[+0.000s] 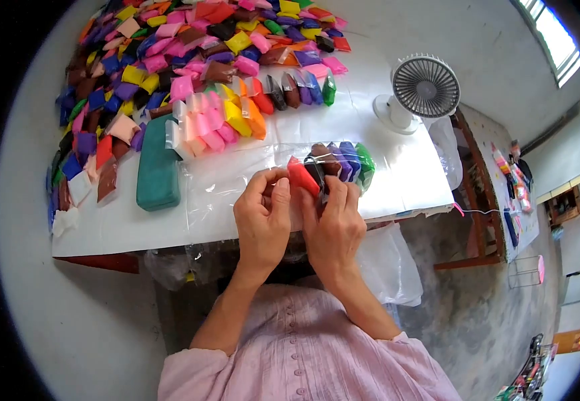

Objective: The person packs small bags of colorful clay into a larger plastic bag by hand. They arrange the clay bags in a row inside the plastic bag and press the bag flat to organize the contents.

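Here, the clay packet row point(335, 162) lies pinched between both hands point(263, 220) point(335, 230)

The person wears a pale pink blouse point(303, 354) of thin, crinkled cloth with fine lines running along it. A row of small round buttons point(295, 369), in the same pink, goes down the middle of the front, at 6 o'clock in the view. The sleeves are short and loose. The left sleeve point(182, 377) ends at 7 o'clock and the right sleeve point(413, 351) at 5 o'clock, both about the elbow. Below them the forearms, the left hand point(263, 224) and the right hand point(335, 227) are uncovered.
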Demonstrator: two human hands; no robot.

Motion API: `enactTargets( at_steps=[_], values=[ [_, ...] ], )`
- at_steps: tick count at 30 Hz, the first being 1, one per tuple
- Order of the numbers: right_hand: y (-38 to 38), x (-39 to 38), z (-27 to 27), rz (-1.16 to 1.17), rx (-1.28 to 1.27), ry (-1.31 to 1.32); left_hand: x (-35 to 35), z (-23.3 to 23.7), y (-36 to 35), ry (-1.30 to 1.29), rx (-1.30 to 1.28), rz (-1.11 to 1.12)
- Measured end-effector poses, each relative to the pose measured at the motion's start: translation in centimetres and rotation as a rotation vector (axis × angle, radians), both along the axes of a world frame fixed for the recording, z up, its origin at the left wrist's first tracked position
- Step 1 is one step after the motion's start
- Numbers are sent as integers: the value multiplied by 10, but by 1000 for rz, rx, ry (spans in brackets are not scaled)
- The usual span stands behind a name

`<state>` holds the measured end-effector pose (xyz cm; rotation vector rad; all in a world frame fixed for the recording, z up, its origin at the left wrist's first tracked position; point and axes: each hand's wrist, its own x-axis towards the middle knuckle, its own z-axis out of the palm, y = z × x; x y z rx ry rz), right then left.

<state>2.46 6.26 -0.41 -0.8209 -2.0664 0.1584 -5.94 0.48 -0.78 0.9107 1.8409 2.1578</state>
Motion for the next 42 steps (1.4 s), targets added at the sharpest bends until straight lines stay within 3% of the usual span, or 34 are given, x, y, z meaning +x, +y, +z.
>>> enactTargets(
  at_steps=[4,11,14,23,26,29,32,35,38,42],
  values=[
    [-2,2,-5,83,-68,106,-2,-7,3,76,-102,-36],
    [3,-2,0,114,-47,46,-5,-6,6,295,-159,5],
    [0,4,-1,133,-98,62,-5,-8,5,113,-147,-36],
    [7,-5,-5,20,62,3,-6,-8,8,261,-105,7],
    [6,-3,-5,-7,53,-14,-4,-7,7,142,-114,-18],
    [11,-9,1,-9,2,-51,-2,7,5,156,-262,-3],
    [6,-4,2,-21,-22,-57,-3,-4,6,208,-228,19],
    [0,9,1,99,-28,-16,-5,-6,5,228,-278,2],
    [-1,13,1,244,-74,-9,-7,-3,6,431,-233,60],
    [2,3,1,265,-145,0,-7,1,3,326,-208,6]
  ],
)
